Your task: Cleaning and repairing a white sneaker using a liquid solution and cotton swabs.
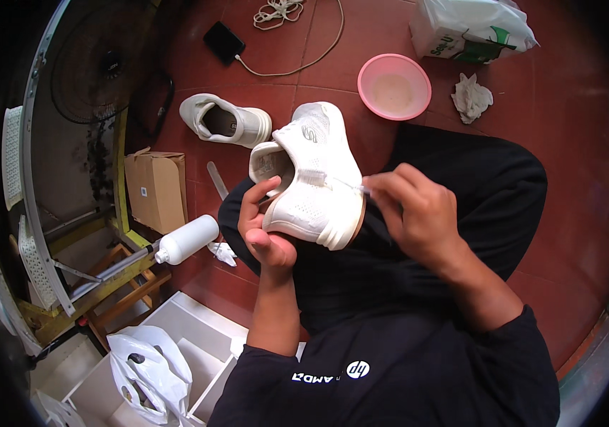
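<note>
While left hand (270,245) cups white sneaker (311,206), fingers curled | right hand (418,213) pinches slim white item (363,190), sneaker's right edge | pink basin (368,69) beyond sneaker

A black phone (224,43) lies on the red tiled floor (568,135), connected with a pale cable (276,14). On the left are a brown cardboard box (155,188) and a dark fan (109,65).

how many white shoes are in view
2: one white shoe in the left hand, and a second shoe beyond it on the red floor. More could be hidden.
</note>
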The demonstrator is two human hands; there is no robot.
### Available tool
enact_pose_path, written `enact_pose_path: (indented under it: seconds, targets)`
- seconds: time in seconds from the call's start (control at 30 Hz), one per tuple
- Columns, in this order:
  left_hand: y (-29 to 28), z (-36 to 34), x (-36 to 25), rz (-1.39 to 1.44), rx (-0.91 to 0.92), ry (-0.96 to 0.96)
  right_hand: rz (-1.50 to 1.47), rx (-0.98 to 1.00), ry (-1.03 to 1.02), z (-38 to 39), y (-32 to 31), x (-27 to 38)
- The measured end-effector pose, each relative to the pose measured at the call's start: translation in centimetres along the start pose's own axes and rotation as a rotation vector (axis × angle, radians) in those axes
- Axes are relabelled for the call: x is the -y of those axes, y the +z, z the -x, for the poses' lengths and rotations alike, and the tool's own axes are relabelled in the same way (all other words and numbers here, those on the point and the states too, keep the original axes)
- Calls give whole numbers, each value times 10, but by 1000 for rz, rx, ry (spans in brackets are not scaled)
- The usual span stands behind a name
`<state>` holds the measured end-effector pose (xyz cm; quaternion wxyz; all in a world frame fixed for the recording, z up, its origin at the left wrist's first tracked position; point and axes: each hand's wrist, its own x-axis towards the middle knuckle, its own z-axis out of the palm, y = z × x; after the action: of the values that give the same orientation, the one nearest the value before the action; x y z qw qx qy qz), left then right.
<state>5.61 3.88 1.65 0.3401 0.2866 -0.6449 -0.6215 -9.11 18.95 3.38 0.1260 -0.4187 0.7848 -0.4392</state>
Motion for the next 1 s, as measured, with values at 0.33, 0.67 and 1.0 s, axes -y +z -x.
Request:
enact_pose_path:
  seconds: [0.33,0.67,1.0]
  targets:
    - [-5,0,4,49,76,6,11,35,-42,-1,-4,2]
    - [-5,0,4,26,79,27,94,14,-49,-3,-8,9]
    - [-4,0,3,-13,70,43,157,-48,-58,2,-10,13]
